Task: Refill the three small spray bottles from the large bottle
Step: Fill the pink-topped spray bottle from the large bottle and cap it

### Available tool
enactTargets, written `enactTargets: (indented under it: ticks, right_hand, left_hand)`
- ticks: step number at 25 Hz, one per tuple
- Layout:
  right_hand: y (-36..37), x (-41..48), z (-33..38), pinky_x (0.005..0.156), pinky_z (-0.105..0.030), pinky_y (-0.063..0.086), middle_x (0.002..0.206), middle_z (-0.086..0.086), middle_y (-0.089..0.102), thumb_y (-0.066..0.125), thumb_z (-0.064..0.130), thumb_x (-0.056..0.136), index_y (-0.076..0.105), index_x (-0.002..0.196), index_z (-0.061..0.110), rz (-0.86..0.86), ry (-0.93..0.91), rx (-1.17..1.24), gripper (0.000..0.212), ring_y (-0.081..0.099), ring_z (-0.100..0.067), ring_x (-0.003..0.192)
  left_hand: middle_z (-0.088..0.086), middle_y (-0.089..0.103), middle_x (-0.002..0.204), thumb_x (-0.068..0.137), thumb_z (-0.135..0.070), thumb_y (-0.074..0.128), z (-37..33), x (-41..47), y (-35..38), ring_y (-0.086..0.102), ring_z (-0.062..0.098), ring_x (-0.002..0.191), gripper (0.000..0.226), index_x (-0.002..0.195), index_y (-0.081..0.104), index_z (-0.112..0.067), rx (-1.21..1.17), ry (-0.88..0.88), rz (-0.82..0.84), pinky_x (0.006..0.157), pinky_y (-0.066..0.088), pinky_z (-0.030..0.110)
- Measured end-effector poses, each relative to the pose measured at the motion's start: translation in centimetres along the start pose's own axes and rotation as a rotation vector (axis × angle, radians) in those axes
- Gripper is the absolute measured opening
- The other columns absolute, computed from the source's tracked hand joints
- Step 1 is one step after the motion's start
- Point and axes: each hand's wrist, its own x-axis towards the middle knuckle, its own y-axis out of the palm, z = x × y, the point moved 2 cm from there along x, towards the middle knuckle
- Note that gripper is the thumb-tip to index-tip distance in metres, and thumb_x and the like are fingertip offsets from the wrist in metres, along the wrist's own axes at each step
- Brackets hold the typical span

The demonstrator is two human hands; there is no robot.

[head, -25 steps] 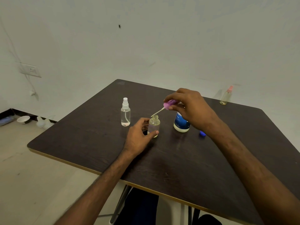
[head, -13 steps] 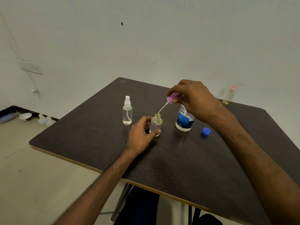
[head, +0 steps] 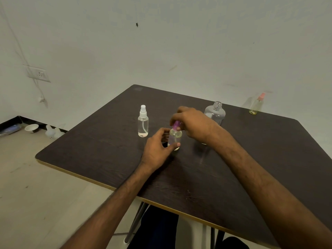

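I see the left hand (head: 158, 150) gripping the small clear bottle (head: 175, 140), which stands upright on the dark table (head: 251, 159). The right hand (head: 192, 123) pinches the purple spray cap (head: 176, 125) at the bottle's neck. Behind the right hand stands the large bottle (head: 215, 112), uncapped. A white-capped spray bottle (head: 143, 123) stands to the left, and a pink-capped spray bottle (head: 256, 105) near the far edge.

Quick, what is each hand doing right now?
Left hand: holds the small bottle upright.
Right hand: pinches the purple spray cap on that bottle's neck.
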Motion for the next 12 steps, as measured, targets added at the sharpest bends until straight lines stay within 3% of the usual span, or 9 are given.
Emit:
enactTargets:
  ticks: [5,9,12]
  right_hand:
    - [0.0,0.5,-0.3,0.075,-0.032,0.046,0.109,-0.002,0.056,0.061,0.027,0.093,0.062,0.112,0.018,0.007,0.02,-0.072,0.021,0.057,-0.02,0.098]
    - [0.9,0.8,-0.7,0.062,-0.031,0.039,0.084,0.002,0.053,0.05,0.059,0.092,0.052,0.085,0.015,-0.013,0.141,-0.123,0.044,0.054,-0.017,0.077]
    - [1.8,-0.5,-2.0,0.054,-0.03,0.038,0.066,0.003,0.055,0.055,0.064,0.086,0.053,0.071,0.015,-0.113,0.243,0.172,0.051,0.052,-0.013,0.061]
  left_hand:
    - [-0.01,0.073,0.108,0.077,-0.024,0.085,0.0,0.0,-0.1,0.067,-0.004,0.099,0.045,0.116,0.064,-0.017,0.007,-0.002,0.005,0.089,0.05,0.011]
    - [-0.01,0.074,0.105,0.077,-0.023,0.085,-0.1,-0.1,-0.1,0.067,-0.004,0.098,0.044,0.116,0.063,-0.018,0.008,-0.002,-0.009,0.089,0.051,0.012]
    - [-0.01,0.073,0.107,0.077,-0.024,0.085,0.0,-0.1,-0.1,0.067,-0.003,0.099,0.048,0.119,0.063,-0.018,-0.001,0.001,-0.005,0.092,0.053,0.016]
